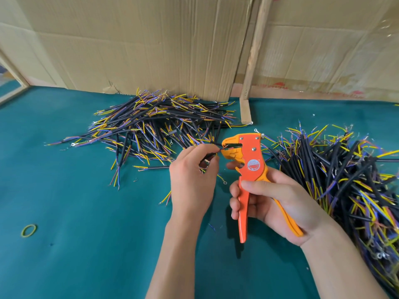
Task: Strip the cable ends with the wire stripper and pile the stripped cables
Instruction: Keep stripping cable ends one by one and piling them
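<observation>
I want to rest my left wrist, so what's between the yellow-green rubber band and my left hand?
Head view: only bare teal felt tabletop between the yellow-green rubber band and left hand.

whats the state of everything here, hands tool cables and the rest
left hand: pinches a cable, feeding its end into the stripper head
right hand: grips the stripper handles
wire stripper: held upright off the table
cable: end at the stripper's mouth
far pile: heaped by the cardboard
right pile: heaped on the table
rubber band: lying flat, loose
</observation>
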Motion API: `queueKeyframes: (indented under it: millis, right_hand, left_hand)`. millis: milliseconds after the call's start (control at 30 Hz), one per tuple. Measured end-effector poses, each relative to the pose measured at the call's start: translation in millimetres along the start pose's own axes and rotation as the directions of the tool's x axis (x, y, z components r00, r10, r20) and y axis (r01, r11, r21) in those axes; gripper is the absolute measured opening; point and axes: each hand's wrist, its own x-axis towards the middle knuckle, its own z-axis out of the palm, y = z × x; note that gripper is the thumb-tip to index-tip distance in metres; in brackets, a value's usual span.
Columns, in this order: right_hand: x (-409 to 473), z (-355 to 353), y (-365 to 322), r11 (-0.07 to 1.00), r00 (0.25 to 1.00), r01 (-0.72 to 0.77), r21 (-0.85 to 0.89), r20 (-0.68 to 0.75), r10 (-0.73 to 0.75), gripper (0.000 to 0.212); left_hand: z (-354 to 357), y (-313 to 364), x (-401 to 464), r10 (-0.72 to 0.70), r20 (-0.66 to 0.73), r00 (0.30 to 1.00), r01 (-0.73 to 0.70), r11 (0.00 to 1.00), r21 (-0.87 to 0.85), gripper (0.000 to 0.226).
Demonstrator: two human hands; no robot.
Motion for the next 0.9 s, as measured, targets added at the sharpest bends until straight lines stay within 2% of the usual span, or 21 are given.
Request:
queueKeyframes:
  millis: [633, 900]
  right_hand:
    - [1.2, 1.6, 0.7, 1.000, 0.999, 0.001, -0.004, -0.049, -0.001, 0.040]
    - [1.3, 0.8, 1.4, 1.000, 0.999, 0.009, 0.002, -0.036, -0.009, 0.045]
  left_hand:
    - [-2.7, 3.2, 0.6, -0.015, -0.020, 1.000, 0.015, 1.000, 0.018, 0.022]
    - [-2.9, 3.7, 0.3, -0.042, -0.026, 0.999, 0.042, 0.999, -0.001, 0.021]
